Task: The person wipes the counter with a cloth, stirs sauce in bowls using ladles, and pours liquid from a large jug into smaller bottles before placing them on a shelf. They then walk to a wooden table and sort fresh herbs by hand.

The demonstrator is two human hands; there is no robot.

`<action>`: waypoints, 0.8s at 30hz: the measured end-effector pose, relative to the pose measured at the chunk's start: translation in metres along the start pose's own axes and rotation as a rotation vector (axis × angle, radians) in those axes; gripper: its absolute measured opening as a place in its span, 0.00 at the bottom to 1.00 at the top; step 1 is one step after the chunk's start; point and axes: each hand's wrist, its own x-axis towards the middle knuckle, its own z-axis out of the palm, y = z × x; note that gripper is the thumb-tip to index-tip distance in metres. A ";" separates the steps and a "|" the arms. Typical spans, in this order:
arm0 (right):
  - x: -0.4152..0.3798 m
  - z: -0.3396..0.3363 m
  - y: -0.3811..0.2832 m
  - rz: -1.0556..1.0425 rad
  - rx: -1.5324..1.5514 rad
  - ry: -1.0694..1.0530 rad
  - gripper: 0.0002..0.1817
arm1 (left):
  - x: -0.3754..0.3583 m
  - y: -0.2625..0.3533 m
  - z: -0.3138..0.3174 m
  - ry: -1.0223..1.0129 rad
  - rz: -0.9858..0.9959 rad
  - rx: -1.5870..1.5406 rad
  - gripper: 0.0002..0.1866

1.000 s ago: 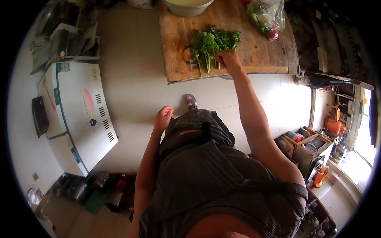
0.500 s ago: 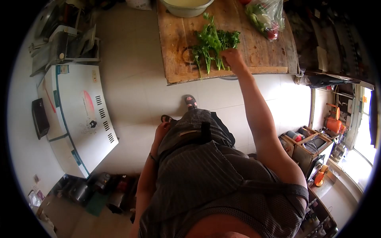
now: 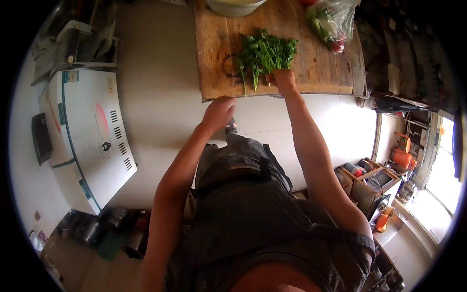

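A bunch of leafy green herbs [image 3: 265, 51] lies on the wooden table [image 3: 321, 73], its pale stems toward the near edge. My right hand [image 3: 282, 79] is closed around stems at the bunch's lower right; the fingertips are partly hidden. Just short of the table's front edge, my left hand [image 3: 220, 112] hangs above the floor, holding nothing, its fingers loosely extended and slightly blurred. Some stems on the left of the bunch trail to the table's edge.
A metal basin [image 3: 236, 9] stands at the table's far side. To its right lies a clear plastic bag [image 3: 332, 24] of vegetables. A white fridge [image 3: 92, 131] is on the left. Wooden crates [image 3: 369, 177] sit on the right.
My left hand has risen from beside my hip to the table's front edge. My right hand has shifted slightly down and left at the stems, and the herbs look more gathered.
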 end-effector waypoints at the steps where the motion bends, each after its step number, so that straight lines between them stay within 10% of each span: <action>1: -0.003 0.001 -0.006 -0.002 -0.004 -0.002 0.05 | 0.023 0.005 0.005 -0.012 0.117 0.110 0.14; 7: -0.038 0.016 -0.076 -0.343 -0.403 0.059 0.06 | 0.096 0.017 0.054 -0.259 0.072 0.468 0.30; 17: -0.065 0.036 -0.151 -0.652 -0.141 -0.016 0.08 | 0.096 0.013 0.066 -0.218 0.027 0.524 0.24; 24: -0.020 0.023 -0.001 -0.638 -0.334 0.216 0.08 | 0.090 0.007 0.076 -0.117 -0.053 0.460 0.24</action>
